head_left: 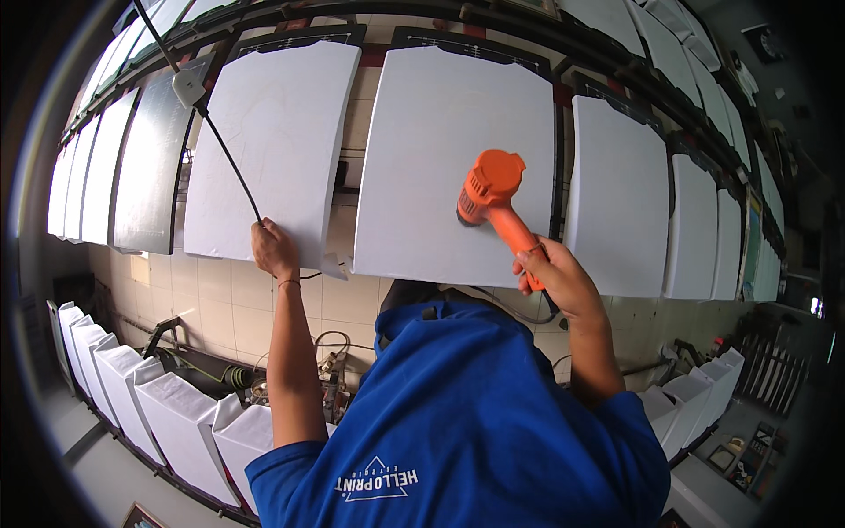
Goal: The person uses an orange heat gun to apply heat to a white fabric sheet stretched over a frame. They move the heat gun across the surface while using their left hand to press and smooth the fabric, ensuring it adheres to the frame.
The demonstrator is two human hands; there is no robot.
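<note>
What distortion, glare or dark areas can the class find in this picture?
In the head view, fisheye distortion bows the dark rail across the top, the corners fall to black, the bare metal board shows a soft sheen, and the orange heat gun reads clearly.

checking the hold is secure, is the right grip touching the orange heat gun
Touching. The head view shows the right grip wrapped around the lower end of the orange heat gun.
</note>
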